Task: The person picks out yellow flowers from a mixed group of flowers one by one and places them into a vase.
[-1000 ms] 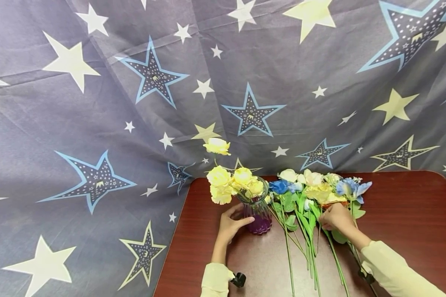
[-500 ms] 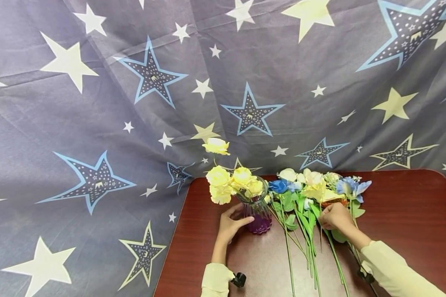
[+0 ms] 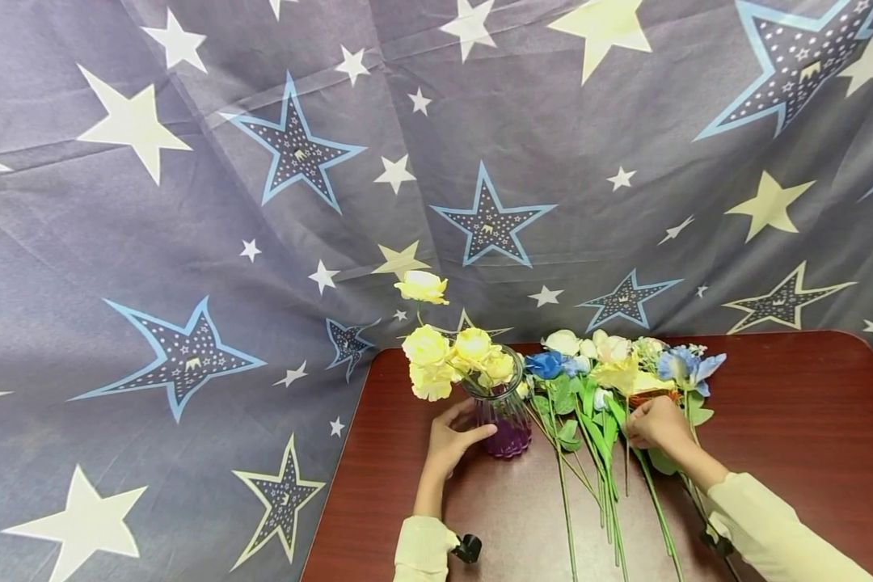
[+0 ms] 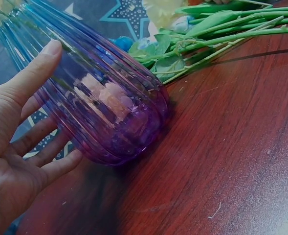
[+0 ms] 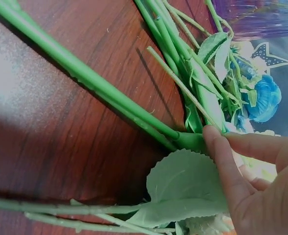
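Note:
A ribbed purple glass vase (image 3: 508,424) stands on the red-brown table (image 3: 793,420) with yellow flowers (image 3: 451,356) in it. My left hand (image 3: 453,440) cups the vase low on its left side; in the left wrist view the thumb (image 4: 33,73) lies on the vase (image 4: 99,107) and the fingers curl round its base. To the right, a bunch of white, yellow and blue flowers (image 3: 611,372) lies flat, stems toward me. My right hand (image 3: 658,426) rests among them, and thumb and finger (image 5: 222,152) pinch a green stem (image 5: 99,90) above a broad leaf (image 5: 188,188).
A grey cloth with stars (image 3: 189,242) hangs behind the table and drapes past its left edge. Long green stems (image 3: 604,485) run toward the table's near edge. A blue flower (image 5: 266,98) lies beside the pinched stem. Bare tabletop spreads to the right.

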Motion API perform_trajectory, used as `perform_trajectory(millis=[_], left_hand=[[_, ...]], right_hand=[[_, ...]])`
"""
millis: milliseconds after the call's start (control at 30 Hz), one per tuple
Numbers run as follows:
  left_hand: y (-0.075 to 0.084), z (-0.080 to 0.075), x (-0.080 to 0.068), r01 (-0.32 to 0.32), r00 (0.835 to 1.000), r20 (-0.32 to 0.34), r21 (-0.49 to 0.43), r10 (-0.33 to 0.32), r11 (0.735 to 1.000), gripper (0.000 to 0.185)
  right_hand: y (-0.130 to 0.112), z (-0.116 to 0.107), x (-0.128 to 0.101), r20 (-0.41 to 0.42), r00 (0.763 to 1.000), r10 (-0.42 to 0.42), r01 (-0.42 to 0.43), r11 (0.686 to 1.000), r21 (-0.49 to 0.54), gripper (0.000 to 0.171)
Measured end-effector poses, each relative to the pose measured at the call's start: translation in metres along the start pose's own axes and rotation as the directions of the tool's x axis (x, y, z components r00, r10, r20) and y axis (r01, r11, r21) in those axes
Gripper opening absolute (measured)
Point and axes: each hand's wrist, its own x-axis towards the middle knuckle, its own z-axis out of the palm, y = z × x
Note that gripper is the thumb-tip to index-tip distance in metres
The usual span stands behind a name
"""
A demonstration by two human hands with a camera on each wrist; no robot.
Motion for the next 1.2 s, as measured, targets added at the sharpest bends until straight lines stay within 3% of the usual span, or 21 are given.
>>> perform_trajectory(millis=[233,533,767,1200], left_hand=[[-0.008,-0.001,0.003,0.002,1.0,-0.004,-0.002,-0.002,1.0,0.057],[0.016,0.0,-0.007,-0.024,1.0,0.016,-0.011,0.024,1.0,0.056],[-0.011,-0.003,0.004,-0.012,1.0,0.01,-0.026,0.012,1.0,0.057],[-0.015,-0.005,0.006,-0.02,1.0,0.022,-0.009,0.02,1.0,0.056]], right_hand=[[-0.003,0.001,-0.002,0.005,1.0,-0.01,0.009,0.999,0.043,0.019],[-0.005,-0.001,-0.003,0.01,0.999,-0.033,0.032,0.996,0.079,0.021],[-0.008,-0.002,-0.006,0.01,0.999,-0.043,0.042,0.994,0.102,0.021],[-0.02,-0.005,-0.004,-0.029,0.995,-0.093,0.096,0.99,0.101,0.021]])
